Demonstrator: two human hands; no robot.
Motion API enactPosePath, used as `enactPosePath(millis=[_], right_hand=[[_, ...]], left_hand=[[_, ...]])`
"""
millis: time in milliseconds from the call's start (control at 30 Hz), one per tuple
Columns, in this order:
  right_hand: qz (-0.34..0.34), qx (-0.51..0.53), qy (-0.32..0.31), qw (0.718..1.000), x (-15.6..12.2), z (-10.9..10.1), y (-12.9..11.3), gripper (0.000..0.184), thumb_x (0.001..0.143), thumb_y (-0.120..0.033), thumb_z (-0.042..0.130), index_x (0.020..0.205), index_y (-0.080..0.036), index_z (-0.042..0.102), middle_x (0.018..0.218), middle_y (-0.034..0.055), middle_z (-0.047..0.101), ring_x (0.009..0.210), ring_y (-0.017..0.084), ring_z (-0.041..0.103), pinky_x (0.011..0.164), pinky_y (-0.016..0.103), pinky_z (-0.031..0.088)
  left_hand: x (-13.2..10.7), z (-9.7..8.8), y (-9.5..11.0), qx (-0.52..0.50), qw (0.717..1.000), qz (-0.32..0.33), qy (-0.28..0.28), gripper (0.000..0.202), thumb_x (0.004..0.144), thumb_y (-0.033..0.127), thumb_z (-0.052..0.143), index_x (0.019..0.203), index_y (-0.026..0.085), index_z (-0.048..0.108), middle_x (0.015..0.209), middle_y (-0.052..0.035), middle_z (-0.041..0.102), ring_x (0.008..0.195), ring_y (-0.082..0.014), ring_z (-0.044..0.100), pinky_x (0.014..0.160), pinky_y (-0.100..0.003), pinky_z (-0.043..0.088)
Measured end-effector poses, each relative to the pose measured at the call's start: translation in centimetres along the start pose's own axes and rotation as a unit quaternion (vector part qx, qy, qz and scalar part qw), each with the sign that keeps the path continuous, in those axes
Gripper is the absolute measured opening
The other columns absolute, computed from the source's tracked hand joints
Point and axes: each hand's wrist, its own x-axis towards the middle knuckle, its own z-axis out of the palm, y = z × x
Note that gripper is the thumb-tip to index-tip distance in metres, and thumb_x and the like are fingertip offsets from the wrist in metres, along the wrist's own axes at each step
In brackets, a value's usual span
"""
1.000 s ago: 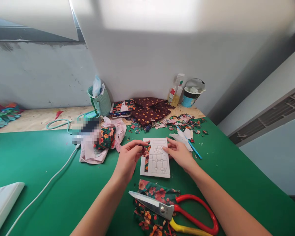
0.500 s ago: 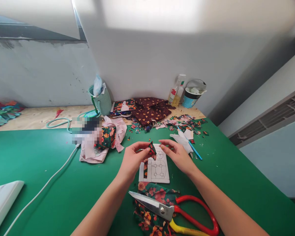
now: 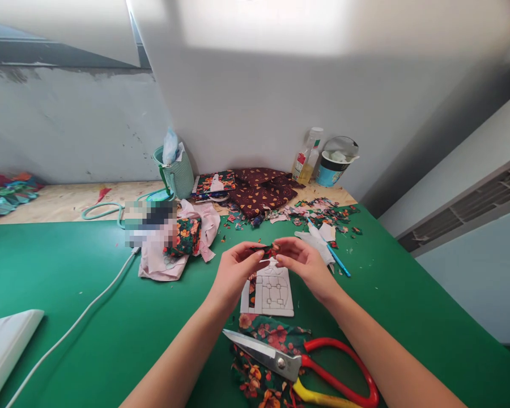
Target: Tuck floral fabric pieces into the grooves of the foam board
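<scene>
Between my two hands is a small scrap of dark floral fabric [image 3: 267,250]. My left hand [image 3: 238,266] pinches its left end between thumb and fingers, and my right hand [image 3: 301,263] pinches its right end. Just below the hands lies a white panel [image 3: 275,297] with drawn black outlines of squares and curves; a floral strip fills part of its left side. Nearer to me, scissors [image 3: 281,361] with one red and one yellow handle rest on a larger piece of floral cloth [image 3: 255,379], blades pointing left.
Fabric snippets [image 3: 323,214] lie scattered at the back right, near a blue pen [image 3: 340,263] and white paper [image 3: 317,245]. Behind stand a bottle [image 3: 308,158], a blue tub [image 3: 331,170] and a green basket [image 3: 179,175]. Pink cloth [image 3: 161,269] and a white cable [image 3: 85,311] lie left.
My right hand has moved left and up to the fabric scrap and now grips its other end. The left hand has risen slightly, and the scrap has turned from upright to nearly level.
</scene>
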Motion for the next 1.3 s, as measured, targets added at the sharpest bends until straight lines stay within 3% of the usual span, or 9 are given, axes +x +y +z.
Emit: enactPosePath(millis=[100,267,433,533,667,833,1000,1167,1300], right_hand=[[0.000,0.046,0.019,0.999,0.2,0.3,-0.5,0.045,0.070,-0.035,0.076,0.110,-0.023,0.059,0.108,0.0065,0.066,0.089,0.018,0.066,0.082,0.038,0.056],[-0.007,0.055,0.033,0.998,0.4,0.2,-0.9,0.046,0.065,-0.029,0.080,0.105,-0.021,0.060,0.093,0.0044,0.069,0.088,0.018,0.067,0.083,0.037,0.055],[0.025,0.083,0.009,0.996,0.3,0.2,-0.9,0.050,0.067,-0.030,0.078,0.114,-0.025,0.058,0.115,0.0063,0.066,0.099,0.018,0.065,0.089,0.037,0.053],[0.059,0.100,-0.008,0.993,0.4,0.2,-0.7,0.041,0.067,-0.033,0.078,0.104,-0.023,0.064,0.094,0.0032,0.071,0.083,0.017,0.067,0.080,0.036,0.055],[0.060,0.098,0.040,0.993,0.6,-0.2,-0.3,0.025,0.060,-0.030,0.082,0.078,-0.019,0.069,0.072,-0.0020,0.068,0.066,0.012,0.065,0.074,0.030,0.055],[0.069,0.092,0.056,0.992,0.8,-0.6,0.0,0.029,0.058,-0.030,0.083,0.080,-0.019,0.069,0.073,-0.0010,0.069,0.065,0.012,0.065,0.070,0.030,0.055],[0.048,0.063,0.081,0.994,1.0,-0.8,0.2,0.028,0.055,-0.031,0.084,0.075,-0.019,0.069,0.074,-0.0011,0.067,0.071,0.014,0.063,0.069,0.030,0.054],[0.028,-0.039,0.092,0.995,1.5,-1.5,0.8,0.025,0.061,-0.038,0.079,0.072,-0.018,0.068,0.067,0.0004,0.066,0.061,0.013,0.059,0.061,0.029,0.051],[0.006,-0.154,0.107,0.982,1.8,-2.0,1.4,0.024,0.066,-0.040,0.074,0.071,-0.018,0.066,0.067,0.0022,0.065,0.062,0.017,0.059,0.056,0.031,0.050]], left_hand=[[0.1,0.1,0.1,0.015,1.000,0.012,0.004,0.027,0.061,0.030,0.082,0.081,0.014,0.072,0.086,-0.0055,0.072,0.079,-0.0167,0.067,0.079,-0.033,0.054],[0.0,0.3,0.3,0.033,0.999,0.023,-0.011,0.029,0.067,0.035,0.079,0.088,0.015,0.074,0.084,-0.0062,0.073,0.081,-0.0174,0.068,0.082,-0.033,0.053],[0.0,0.3,0.5,0.031,0.999,0.017,-0.037,0.029,0.067,0.034,0.079,0.088,0.016,0.074,0.088,-0.0072,0.074,0.082,-0.0180,0.068,0.081,-0.032,0.053],[0.0,0.4,0.5,0.031,0.999,0.011,-0.036,0.030,0.065,0.035,0.080,0.088,0.016,0.074,0.087,-0.0078,0.074,0.082,-0.0188,0.068,0.081,-0.032,0.053],[0.2,0.1,0.3,0.069,0.997,0.012,-0.011,0.033,0.068,0.036,0.077,0.093,0.016,0.074,0.088,-0.0094,0.073,0.085,-0.0208,0.067,0.077,-0.033,0.053],[0.7,-0.5,-0.3,0.261,0.956,0.122,0.045,0.019,0.075,0.031,0.067,0.086,0.017,0.075,0.088,-0.0081,0.067,0.080,-0.0185,0.062,0.069,-0.029,0.050],[0.9,-0.8,-0.5,0.333,0.918,0.197,0.085,0.008,0.072,0.026,0.071,0.070,0.019,0.071,0.091,-0.0049,0.060,0.090,-0.0194,0.057,0.077,-0.029,0.044],[1.5,-1.2,-0.9,0.380,0.891,0.235,0.077,0.014,0.081,0.024,0.060,0.077,0.021,0.073,0.092,-0.0050,0.060,0.093,-0.0207,0.055,0.089,-0.034,0.039],[2.1,-1.5,-1.4,0.397,0.884,0.235,0.076,0.011,0.077,0.025,0.066,0.070,0.022,0.074,0.089,-0.0055,0.061,0.091,-0.0225,0.054,0.089,-0.036,0.038]])
